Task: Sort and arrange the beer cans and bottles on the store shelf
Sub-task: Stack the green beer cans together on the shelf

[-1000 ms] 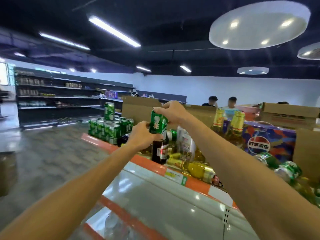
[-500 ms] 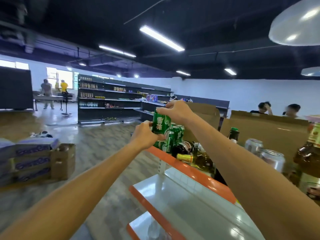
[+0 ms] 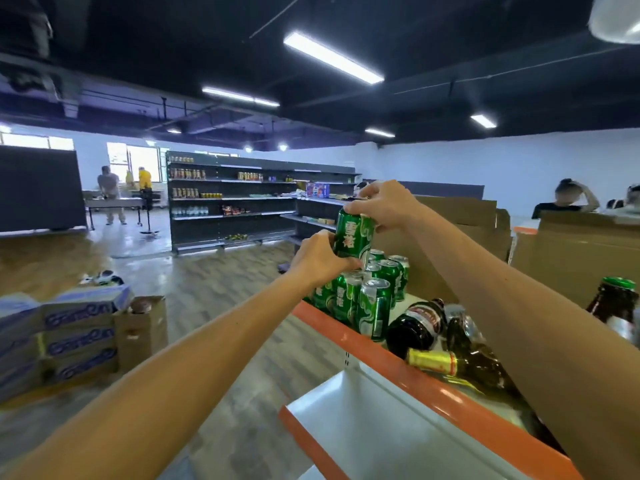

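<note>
Both my hands hold one green beer can (image 3: 353, 235) above the left end of the orange-edged store shelf (image 3: 408, 372). My left hand (image 3: 320, 259) grips its lower side and my right hand (image 3: 382, 204) grips its top rim. Directly below stands a cluster of several upright green cans (image 3: 367, 296). To their right, dark beer bottles (image 3: 420, 327) lie on their sides, one with a gold foil neck (image 3: 433, 362). Another brown bottle with a green cap (image 3: 614, 301) stands at the far right.
A lower white shelf tier (image 3: 374, 431) juts out below. Cardboard boxes (image 3: 460, 233) back the shelf. Stacked cartons (image 3: 69, 337) sit on the floor at left. A dark stocked shelving unit (image 3: 239, 199) stands across the aisle. People stand at the far left and far right.
The view swung left along the shelf. My hands carried the green can with it, and it now hangs over the cluster of green cans.
</note>
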Demonstrator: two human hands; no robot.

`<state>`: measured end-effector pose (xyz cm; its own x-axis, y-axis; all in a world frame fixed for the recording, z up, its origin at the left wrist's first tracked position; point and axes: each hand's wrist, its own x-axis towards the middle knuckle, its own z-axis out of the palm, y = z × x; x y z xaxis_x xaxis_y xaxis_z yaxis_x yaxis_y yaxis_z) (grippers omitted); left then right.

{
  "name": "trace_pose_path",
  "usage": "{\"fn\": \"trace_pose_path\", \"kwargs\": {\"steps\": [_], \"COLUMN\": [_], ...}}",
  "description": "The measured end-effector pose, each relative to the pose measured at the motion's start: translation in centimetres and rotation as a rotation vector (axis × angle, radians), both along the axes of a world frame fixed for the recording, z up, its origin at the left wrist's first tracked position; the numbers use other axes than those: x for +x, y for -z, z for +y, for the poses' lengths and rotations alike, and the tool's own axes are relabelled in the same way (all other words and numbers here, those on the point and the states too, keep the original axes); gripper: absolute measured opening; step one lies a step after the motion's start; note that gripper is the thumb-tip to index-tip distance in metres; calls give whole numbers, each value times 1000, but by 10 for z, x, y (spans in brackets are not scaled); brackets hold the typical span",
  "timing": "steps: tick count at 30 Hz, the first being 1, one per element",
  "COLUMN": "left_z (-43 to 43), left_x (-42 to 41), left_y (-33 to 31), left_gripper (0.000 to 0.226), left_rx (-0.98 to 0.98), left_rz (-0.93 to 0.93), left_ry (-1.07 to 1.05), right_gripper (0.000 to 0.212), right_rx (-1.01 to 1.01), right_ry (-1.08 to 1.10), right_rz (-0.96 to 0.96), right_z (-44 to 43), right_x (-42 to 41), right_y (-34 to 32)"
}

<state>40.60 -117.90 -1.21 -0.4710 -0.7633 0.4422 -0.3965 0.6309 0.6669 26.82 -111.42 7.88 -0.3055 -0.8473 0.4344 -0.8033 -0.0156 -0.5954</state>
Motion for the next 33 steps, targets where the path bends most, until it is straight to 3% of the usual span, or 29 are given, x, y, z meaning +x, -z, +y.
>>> {"fn": "trace_pose_path", "kwargs": {"steps": [7,12,16,22,28,33], "left_z": [-38,-56,-61,-71,-74,-77], "left_x": [-74,-104,-104,-104,-106,-100], "left_y": [10,13,6,-2,2,1], "left_gripper": [50,30,55,98,86,95], "left_rx": [37,-51,-165,-138,-234,-266], "left_rz": [-136,-309,-574,-871,-922,-941], "left_ry": [212,316,395,521,529,545], "right_gripper": [48,63,65,69,78,74], "right_rx": [52,110,182,322,412,485], "right_ry": [162,299,365,383,273,216], "right_rz": [-11,44,49,-3,-166,-170], "right_z": [-16,-28,-37,-41,-34,-32], "right_x": [-57,-85,-96,-103,-105,-107], "right_y": [12,28,53,85,107,102]}}
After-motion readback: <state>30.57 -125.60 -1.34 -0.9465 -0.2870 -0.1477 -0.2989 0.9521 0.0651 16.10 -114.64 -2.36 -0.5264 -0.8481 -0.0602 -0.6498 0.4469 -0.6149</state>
